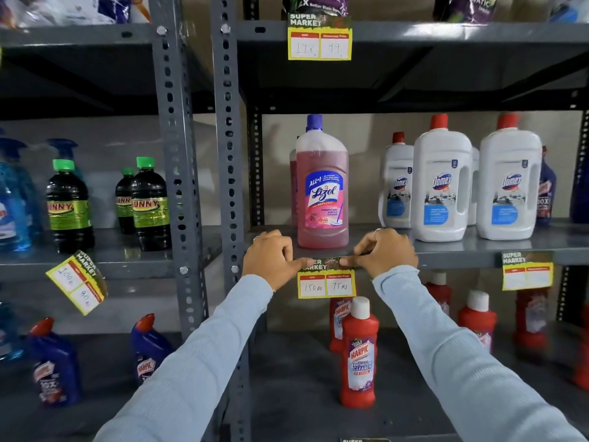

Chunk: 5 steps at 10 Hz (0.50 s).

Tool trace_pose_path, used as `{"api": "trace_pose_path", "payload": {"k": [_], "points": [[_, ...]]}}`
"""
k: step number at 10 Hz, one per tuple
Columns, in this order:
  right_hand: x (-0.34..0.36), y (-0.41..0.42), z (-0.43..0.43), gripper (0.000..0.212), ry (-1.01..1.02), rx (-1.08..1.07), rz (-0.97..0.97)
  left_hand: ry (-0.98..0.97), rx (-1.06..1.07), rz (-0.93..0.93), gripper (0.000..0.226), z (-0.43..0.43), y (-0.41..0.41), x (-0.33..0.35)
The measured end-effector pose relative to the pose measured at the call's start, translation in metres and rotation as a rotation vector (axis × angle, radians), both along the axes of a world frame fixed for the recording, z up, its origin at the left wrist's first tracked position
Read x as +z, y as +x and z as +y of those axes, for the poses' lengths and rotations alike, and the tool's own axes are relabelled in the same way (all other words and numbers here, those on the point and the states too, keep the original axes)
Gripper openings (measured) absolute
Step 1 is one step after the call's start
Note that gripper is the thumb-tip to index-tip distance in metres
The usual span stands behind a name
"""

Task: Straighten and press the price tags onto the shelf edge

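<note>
A yellow price tag (327, 283) marked 150 and 75 hangs level on the grey middle shelf edge (452, 258), below a pink Lizol bottle (322, 189). My left hand (271, 258) pinches and presses the tag's dark top strip at its left end. My right hand (387, 252) does the same at the right end. On the left rack a second tag (76, 285) hangs crooked, tilted steeply. A third tag (527, 271) sits on the same shelf edge at the right, and another tag (319, 38) on the upper shelf edge.
White Domex bottles (441, 183) stand right of the Lizol. Red Harpic bottles (358, 355) fill the shelf below. Green-capped dark bottles (148, 205) and blue spray bottles (14, 199) stand on the left rack. Perforated grey uprights (228, 154) separate the two racks.
</note>
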State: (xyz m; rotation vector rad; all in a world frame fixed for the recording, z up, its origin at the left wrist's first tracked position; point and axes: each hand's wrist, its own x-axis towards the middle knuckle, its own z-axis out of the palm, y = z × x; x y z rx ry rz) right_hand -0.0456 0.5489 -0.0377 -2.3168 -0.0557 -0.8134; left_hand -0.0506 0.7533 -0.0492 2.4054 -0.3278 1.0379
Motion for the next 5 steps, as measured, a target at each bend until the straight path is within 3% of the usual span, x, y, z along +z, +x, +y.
{"api": "trace_pose_path", "payload": {"k": [3, 4, 5], "points": [[0.008, 0.001, -0.018, 0.016, -0.159, 0.136, -0.011, 0.025, -0.141, -0.042, 0.026, 0.013, -0.008, 0.001], [0.009, -0.015, -0.038, 0.015, -0.065, 0.206, -0.115, 0.117, -0.194, 0.005, 0.023, 0.023, -0.011, 0.005], [0.023, -0.063, -0.067, 0.014, 0.256, 0.446, -0.413, 0.205, -0.210, 0.069, 0.027, 0.028, -0.015, 0.016]]}}
